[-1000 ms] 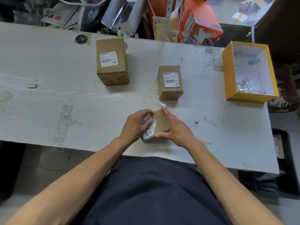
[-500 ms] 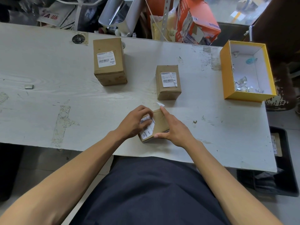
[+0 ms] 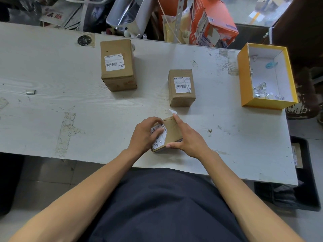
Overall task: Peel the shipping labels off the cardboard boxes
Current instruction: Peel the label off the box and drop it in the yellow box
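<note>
A small cardboard box (image 3: 172, 130) lies near the table's front edge between both hands. Its white shipping label (image 3: 160, 137) faces up on the left side. My left hand (image 3: 145, 135) lies over the label with curled fingers picking at it. My right hand (image 3: 187, 138) holds the box, index finger along its far edge and thumb at the near side. A white label scrap (image 3: 172, 111) sticks up just beyond the box. Two more labelled boxes stand farther back: a middle one (image 3: 181, 88) and a taller one (image 3: 118, 65) at the left.
A yellow open box (image 3: 244, 81) holding paper scraps stands at the right of the worn white table (image 3: 52, 95). A small metal piece (image 3: 30, 92) lies at the left. Clutter, with an orange carton (image 3: 215, 23), crowds behind the far edge. A black bin (image 3: 305, 194) sits on the floor right.
My left hand's fingers have shifted slightly over the label. The box and my right hand have stayed in place.
</note>
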### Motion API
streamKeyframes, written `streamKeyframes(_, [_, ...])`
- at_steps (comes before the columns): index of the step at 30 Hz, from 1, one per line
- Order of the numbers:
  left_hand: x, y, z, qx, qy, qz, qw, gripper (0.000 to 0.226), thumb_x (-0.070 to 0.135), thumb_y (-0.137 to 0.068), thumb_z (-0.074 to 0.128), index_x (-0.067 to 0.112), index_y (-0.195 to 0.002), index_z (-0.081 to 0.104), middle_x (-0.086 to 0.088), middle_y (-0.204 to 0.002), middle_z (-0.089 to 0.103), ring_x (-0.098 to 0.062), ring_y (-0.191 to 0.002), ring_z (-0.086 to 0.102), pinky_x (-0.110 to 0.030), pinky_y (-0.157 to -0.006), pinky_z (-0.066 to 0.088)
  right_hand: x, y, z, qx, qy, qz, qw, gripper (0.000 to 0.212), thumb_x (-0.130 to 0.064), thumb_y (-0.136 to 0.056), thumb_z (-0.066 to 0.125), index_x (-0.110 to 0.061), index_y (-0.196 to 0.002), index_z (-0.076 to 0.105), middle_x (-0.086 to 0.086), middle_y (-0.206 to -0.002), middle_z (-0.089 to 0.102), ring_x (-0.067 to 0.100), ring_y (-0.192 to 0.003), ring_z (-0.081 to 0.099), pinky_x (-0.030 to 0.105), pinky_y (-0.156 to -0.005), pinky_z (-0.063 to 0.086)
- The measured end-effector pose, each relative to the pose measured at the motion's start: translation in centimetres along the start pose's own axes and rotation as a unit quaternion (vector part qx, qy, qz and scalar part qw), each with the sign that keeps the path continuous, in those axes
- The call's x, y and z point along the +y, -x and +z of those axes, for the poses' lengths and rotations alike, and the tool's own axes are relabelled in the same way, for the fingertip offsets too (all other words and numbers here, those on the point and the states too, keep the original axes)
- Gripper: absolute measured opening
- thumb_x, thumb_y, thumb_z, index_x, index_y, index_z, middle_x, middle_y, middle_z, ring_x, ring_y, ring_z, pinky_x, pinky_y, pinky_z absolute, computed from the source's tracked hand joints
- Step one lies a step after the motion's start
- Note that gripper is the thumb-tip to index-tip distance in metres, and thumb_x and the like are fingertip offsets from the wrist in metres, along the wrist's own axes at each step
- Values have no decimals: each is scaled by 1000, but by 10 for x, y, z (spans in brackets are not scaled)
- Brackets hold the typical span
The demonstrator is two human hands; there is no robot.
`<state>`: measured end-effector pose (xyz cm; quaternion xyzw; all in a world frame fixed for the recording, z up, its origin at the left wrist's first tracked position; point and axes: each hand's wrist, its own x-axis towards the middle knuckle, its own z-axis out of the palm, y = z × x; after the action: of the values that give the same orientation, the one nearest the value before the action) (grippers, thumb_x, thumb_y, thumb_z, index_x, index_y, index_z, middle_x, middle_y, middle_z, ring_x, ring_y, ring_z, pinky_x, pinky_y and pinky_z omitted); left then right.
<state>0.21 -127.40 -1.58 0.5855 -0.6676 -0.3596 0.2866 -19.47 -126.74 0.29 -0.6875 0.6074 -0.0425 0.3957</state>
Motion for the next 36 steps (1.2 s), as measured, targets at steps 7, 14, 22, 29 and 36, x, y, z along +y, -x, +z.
streamKeyframes(7, [6,9,13,71,7,-33,997,21,10,-85,67,16,-106,70,5,-113,69,-13,-105,60,-28,-92,47,-1,1,0,0,2,-3,1000,111,-58,-71,76,-50,-148,-3,-4,-147,40,21,-116,53,40,-88,49])
streamKeyframes(14, [8,6,12,66,1,-33,997,20,9,-83,68,17,-102,71,6,-110,69,-11,-103,60,-23,-89,46,0,0,0,0,1,-3,1000,111,-57,-71,77,-49,-149,-3,-4,-146,40,21,-118,51,40,-89,48])
streamKeyframes(22, [13,2,15,88,16,-53,995,13,8,-85,66,16,-95,70,14,-94,63,-15,-94,63,-31,-87,51,1,0,0,1,-2,-1,1000,112,-57,-71,77,-50,-148,-3,-4,-147,39,21,-124,47,40,-91,48])
streamKeyframes(29, [13,0,17,87,21,-61,994,11,9,-86,66,16,-93,70,15,-93,62,-13,-92,63,-33,-86,52,1,-1,-1,1,-1,0,1000,112,-57,-71,77,-49,-149,-3,-5,-147,39,20,-125,46,39,-91,47])
streamKeyframes(36, [10,1,15,76,40,-63,994,12,12,-87,66,17,-97,68,9,-95,69,-11,-90,64,-30,-84,52,1,-1,-1,1,-4,2,1000,112,-57,-70,77,-52,-147,-3,-5,-146,40,20,-124,47,42,-91,48])
